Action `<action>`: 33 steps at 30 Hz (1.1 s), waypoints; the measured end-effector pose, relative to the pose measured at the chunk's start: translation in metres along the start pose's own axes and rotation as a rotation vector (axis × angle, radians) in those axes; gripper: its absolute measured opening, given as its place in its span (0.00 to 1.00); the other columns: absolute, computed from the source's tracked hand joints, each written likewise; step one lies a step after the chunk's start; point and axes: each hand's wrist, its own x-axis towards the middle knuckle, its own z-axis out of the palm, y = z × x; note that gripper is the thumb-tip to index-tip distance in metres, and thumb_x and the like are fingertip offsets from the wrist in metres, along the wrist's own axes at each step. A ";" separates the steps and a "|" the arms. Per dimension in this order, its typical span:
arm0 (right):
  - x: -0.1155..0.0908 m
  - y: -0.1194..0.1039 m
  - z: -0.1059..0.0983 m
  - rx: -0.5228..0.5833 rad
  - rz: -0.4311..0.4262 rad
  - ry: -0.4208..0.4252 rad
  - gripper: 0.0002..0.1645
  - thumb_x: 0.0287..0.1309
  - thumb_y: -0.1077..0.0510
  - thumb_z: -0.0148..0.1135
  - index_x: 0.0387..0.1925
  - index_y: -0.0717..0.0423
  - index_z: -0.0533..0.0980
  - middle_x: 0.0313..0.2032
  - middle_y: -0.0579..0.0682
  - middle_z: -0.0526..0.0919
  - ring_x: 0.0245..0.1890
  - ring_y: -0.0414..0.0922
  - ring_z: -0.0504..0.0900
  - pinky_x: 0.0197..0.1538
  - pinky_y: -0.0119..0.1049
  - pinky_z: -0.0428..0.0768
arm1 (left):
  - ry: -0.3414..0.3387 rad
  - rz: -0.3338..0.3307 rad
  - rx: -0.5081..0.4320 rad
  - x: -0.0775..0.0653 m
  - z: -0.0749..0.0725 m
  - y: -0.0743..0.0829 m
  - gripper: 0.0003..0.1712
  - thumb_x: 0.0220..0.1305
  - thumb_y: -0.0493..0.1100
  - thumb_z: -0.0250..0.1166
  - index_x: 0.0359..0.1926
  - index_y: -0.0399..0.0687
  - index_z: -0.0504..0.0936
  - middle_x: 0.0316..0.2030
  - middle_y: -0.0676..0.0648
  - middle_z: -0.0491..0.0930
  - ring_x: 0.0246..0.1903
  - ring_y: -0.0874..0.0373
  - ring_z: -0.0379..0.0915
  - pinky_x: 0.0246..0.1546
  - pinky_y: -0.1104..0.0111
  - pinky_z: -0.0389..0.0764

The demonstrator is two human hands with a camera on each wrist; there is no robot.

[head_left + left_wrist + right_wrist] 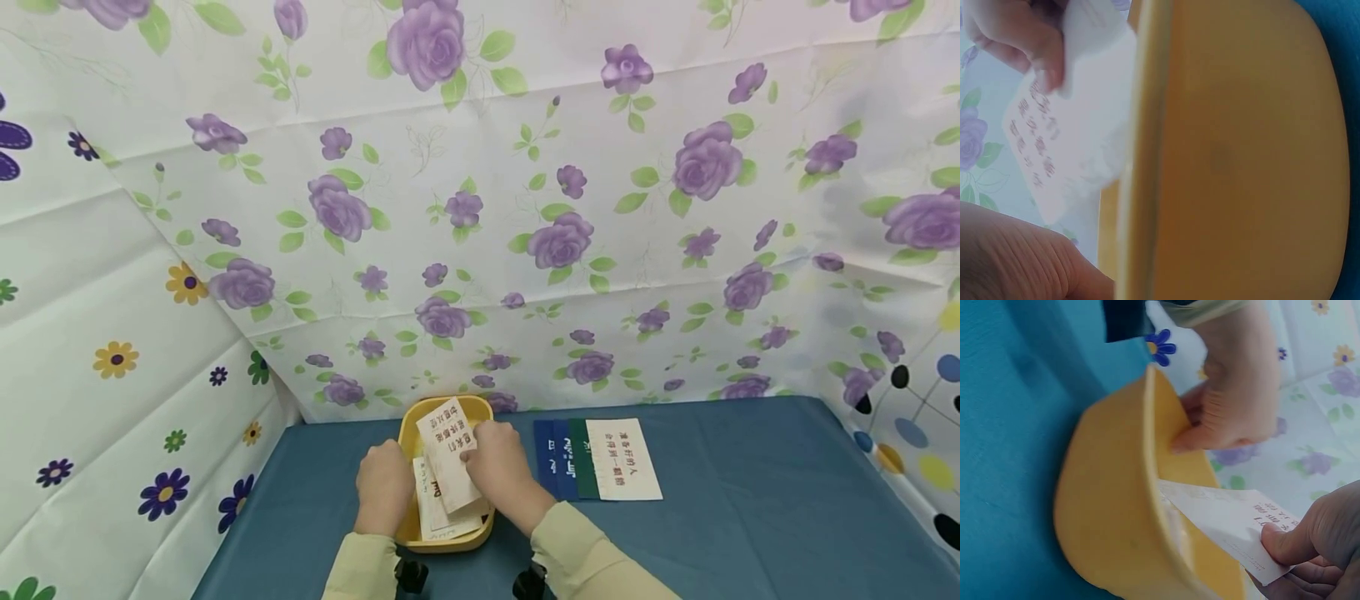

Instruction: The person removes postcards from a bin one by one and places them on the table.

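Observation:
A yellow plastic basin stands on the table, and my left hand grips its left rim. In the right wrist view, the thumb of that left hand lies inside the basin wall. My right hand pinches a white card printed with reddish-brown characters by its right edge. Tilted, the card leans over the basin, its lower end down inside. More white printed cards lie beneath it in the basin, partly covered.
Right of the basin, overlapping cards lie in a row on the blue tablecloth: dark blue ones, a green one and a white one with dark characters. A flowered cloth wall rises behind the table's back edge.

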 end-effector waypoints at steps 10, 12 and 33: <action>0.006 0.019 -0.039 0.115 0.043 0.075 0.05 0.51 0.60 0.66 0.30 0.57 0.78 0.20 0.44 0.74 0.17 0.37 0.74 0.19 0.31 0.72 | 0.030 0.015 -0.002 -0.002 0.000 0.000 0.04 0.61 0.34 0.57 0.32 0.34 0.76 0.21 0.42 0.73 0.22 0.48 0.75 0.17 0.60 0.74; 0.007 0.026 -0.047 0.092 0.053 0.087 0.05 0.51 0.58 0.66 0.28 0.55 0.77 0.19 0.43 0.74 0.16 0.38 0.73 0.18 0.32 0.70 | 0.040 0.019 -0.003 -0.002 0.000 0.000 0.04 0.60 0.33 0.57 0.32 0.34 0.76 0.21 0.41 0.73 0.22 0.47 0.75 0.17 0.60 0.74; 0.003 0.086 -0.111 -0.012 0.121 0.184 0.11 0.55 0.54 0.64 0.36 0.57 0.78 0.21 0.47 0.74 0.16 0.42 0.71 0.18 0.35 0.66 | 0.030 0.014 0.003 -0.002 0.001 0.000 0.04 0.60 0.33 0.58 0.33 0.33 0.76 0.22 0.42 0.74 0.22 0.49 0.76 0.18 0.61 0.75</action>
